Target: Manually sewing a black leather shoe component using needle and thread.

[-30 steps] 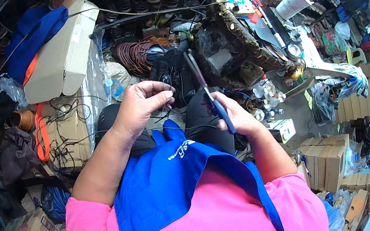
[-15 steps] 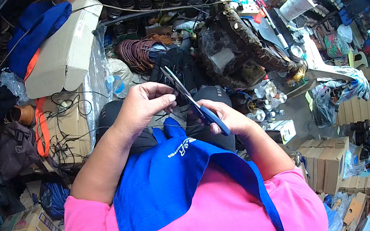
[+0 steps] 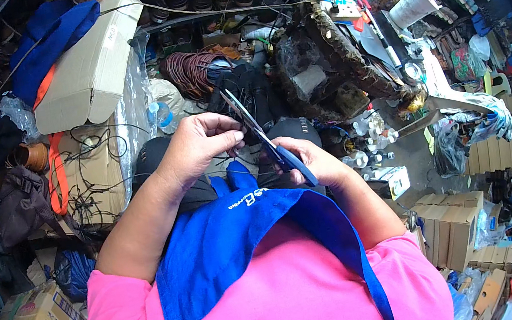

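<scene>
My right hand point(image 3: 309, 159) grips a pair of scissors point(image 3: 298, 165) by their dark blue handles. The long metal blades point up and to the left, slightly apart, just beside the fingertips of my left hand point(image 3: 208, 142). Thumb and forefinger of that hand are pinched on what looks like a thin dark cord; the fingers hide most of it. Both hands are above my lap, over the blue apron point(image 3: 215, 240). Loose black cords point(image 3: 90, 193) lie tangled on the cardboard to the left.
A tan cardboard box point(image 3: 87, 66) stands at the far left, beside an orange strap point(image 3: 57, 171). Ahead lies a coil of brown cord point(image 3: 186, 77). Small bottles point(image 3: 370, 142) cluster at right, near a worn, cluttered round stand point(image 3: 335, 47). Stacked cartons point(image 3: 450, 223) fill the lower right.
The hands and scissors have hardly moved. The upper part of the apron has shifted slightly; the view has tilted a little.
</scene>
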`<move>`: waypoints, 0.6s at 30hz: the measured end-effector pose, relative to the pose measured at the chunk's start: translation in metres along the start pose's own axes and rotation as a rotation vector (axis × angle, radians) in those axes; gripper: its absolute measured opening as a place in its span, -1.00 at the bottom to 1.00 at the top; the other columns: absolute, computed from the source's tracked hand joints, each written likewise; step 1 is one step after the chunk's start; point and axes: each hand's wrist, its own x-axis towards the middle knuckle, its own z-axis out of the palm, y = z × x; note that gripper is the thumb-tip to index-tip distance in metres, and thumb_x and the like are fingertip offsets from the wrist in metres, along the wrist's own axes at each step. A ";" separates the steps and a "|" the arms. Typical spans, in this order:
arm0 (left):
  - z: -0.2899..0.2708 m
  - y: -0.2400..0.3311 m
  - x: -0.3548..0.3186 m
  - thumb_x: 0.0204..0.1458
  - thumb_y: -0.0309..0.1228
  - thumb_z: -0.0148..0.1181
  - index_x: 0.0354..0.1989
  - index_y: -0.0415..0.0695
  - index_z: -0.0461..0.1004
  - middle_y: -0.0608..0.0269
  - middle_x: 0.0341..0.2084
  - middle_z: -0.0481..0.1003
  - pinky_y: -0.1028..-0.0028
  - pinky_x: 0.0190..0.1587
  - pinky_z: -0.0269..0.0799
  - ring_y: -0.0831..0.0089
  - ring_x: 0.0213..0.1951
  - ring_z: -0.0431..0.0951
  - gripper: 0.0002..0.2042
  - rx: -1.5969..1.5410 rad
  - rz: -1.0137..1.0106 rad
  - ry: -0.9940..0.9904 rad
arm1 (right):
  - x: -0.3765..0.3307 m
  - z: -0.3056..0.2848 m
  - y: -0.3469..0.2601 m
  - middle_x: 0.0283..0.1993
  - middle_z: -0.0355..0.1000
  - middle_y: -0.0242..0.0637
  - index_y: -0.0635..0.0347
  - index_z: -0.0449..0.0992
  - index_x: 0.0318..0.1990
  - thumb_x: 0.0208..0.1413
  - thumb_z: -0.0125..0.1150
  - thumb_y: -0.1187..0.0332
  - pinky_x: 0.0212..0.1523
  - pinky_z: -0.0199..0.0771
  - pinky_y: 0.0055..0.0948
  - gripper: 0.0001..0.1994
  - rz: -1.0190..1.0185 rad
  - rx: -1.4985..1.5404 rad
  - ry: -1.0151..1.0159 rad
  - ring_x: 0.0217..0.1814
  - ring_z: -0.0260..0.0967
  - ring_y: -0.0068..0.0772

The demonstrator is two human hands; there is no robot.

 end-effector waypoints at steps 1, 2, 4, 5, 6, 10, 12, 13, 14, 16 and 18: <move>0.000 0.001 0.000 -0.02 -0.50 0.22 -0.26 -0.31 0.52 0.20 -0.47 0.54 0.51 -0.29 0.44 0.51 -0.41 0.52 -0.82 0.009 0.000 0.001 | 0.000 0.000 0.000 -0.08 0.34 -0.42 0.25 0.33 0.10 -0.34 0.52 -0.05 0.06 0.19 -0.54 -0.16 0.000 0.000 0.000 -0.02 0.22 -0.56; 0.001 0.001 0.000 -0.02 -0.50 0.22 -0.26 -0.31 0.52 0.20 -0.47 0.54 0.51 -0.29 0.44 0.51 -0.41 0.52 -0.82 0.008 -0.001 0.001 | 0.000 0.001 0.000 -0.10 0.34 -0.43 0.25 0.34 0.09 -0.34 0.52 -0.04 0.04 0.19 -0.54 -0.17 0.007 0.011 0.004 -0.04 0.22 -0.57; 0.001 0.001 0.000 -0.02 -0.49 0.22 -0.26 -0.31 0.51 0.20 -0.47 0.54 0.52 -0.29 0.43 0.51 -0.41 0.52 -0.82 0.012 -0.020 0.013 | 0.001 0.001 0.001 -0.12 0.35 -0.44 0.25 0.35 0.07 -0.33 0.52 -0.03 0.02 0.20 -0.55 -0.19 0.013 0.023 0.005 -0.06 0.23 -0.58; 0.001 0.001 0.000 -0.02 -0.49 0.22 -0.26 -0.31 0.51 0.20 -0.47 0.54 0.52 -0.29 0.43 0.51 -0.41 0.52 -0.82 0.012 -0.021 0.015 | 0.002 0.000 0.002 -0.15 0.34 -0.45 0.25 0.35 0.06 -0.33 0.52 -0.01 -0.01 0.21 -0.56 -0.21 0.016 0.021 0.001 -0.09 0.23 -0.60; 0.001 0.001 0.000 -0.03 -0.49 0.22 -0.26 -0.31 0.51 0.20 -0.47 0.54 0.52 -0.29 0.43 0.51 -0.41 0.52 -0.82 0.021 -0.020 0.017 | 0.002 0.000 0.003 -0.19 0.34 -0.47 0.25 0.36 0.04 -0.33 0.52 0.01 -0.05 0.22 -0.58 -0.23 0.021 0.018 -0.001 -0.12 0.22 -0.61; 0.000 0.001 0.000 -0.04 -0.50 0.23 -0.26 -0.31 0.50 0.20 -0.47 0.54 0.52 -0.30 0.43 0.51 -0.41 0.52 -0.82 0.032 -0.027 0.019 | 0.003 0.002 0.001 -0.24 0.32 -0.50 0.24 0.38 0.00 -0.32 0.52 0.03 -0.10 0.21 -0.60 -0.27 0.027 0.044 0.009 -0.18 0.21 -0.64; 0.001 0.002 -0.001 -0.04 -0.50 0.24 -0.26 -0.31 0.51 0.20 -0.47 0.54 0.52 -0.30 0.43 0.51 -0.41 0.52 -0.82 0.028 -0.026 0.015 | 0.003 0.003 0.001 -0.27 0.32 -0.51 0.24 0.39 -0.01 -0.31 0.53 0.07 -0.14 0.22 -0.63 -0.30 0.017 0.034 0.028 -0.22 0.20 -0.67; 0.001 0.003 -0.001 -0.04 -0.49 0.24 -0.27 -0.31 0.51 0.20 -0.47 0.54 0.52 -0.30 0.43 0.51 -0.41 0.52 -0.82 0.023 -0.024 0.010 | 0.003 0.002 0.002 -0.27 0.32 -0.51 0.24 0.39 -0.01 -0.31 0.53 0.07 -0.14 0.22 -0.63 -0.30 0.018 0.033 0.027 -0.22 0.20 -0.67; 0.001 0.003 -0.001 -0.04 -0.49 0.24 -0.27 -0.31 0.51 0.20 -0.47 0.54 0.52 -0.30 0.43 0.51 -0.41 0.52 -0.82 0.022 -0.024 0.012 | 0.003 0.001 0.004 -0.28 0.33 -0.52 0.24 0.39 -0.02 -0.31 0.53 0.09 -0.16 0.23 -0.64 -0.32 0.019 0.047 0.030 -0.24 0.21 -0.68; 0.000 0.003 -0.001 -0.04 -0.49 0.24 -0.27 -0.31 0.51 0.20 -0.47 0.54 0.52 -0.30 0.43 0.51 -0.41 0.52 -0.82 0.026 -0.017 -0.002 | 0.003 -0.001 0.007 -0.30 0.34 -0.53 0.24 0.40 -0.04 -0.30 0.53 0.11 -0.19 0.23 -0.65 -0.34 0.022 0.059 0.035 -0.26 0.22 -0.70; 0.001 0.004 -0.001 -0.04 -0.49 0.24 -0.27 -0.31 0.51 0.19 -0.47 0.54 0.52 -0.30 0.43 0.51 -0.41 0.52 -0.82 0.032 -0.017 -0.003 | 0.002 -0.001 0.007 -0.32 0.36 -0.53 0.24 0.42 -0.07 -0.29 0.53 0.15 -0.23 0.25 -0.67 -0.39 0.012 0.036 0.066 -0.30 0.24 -0.71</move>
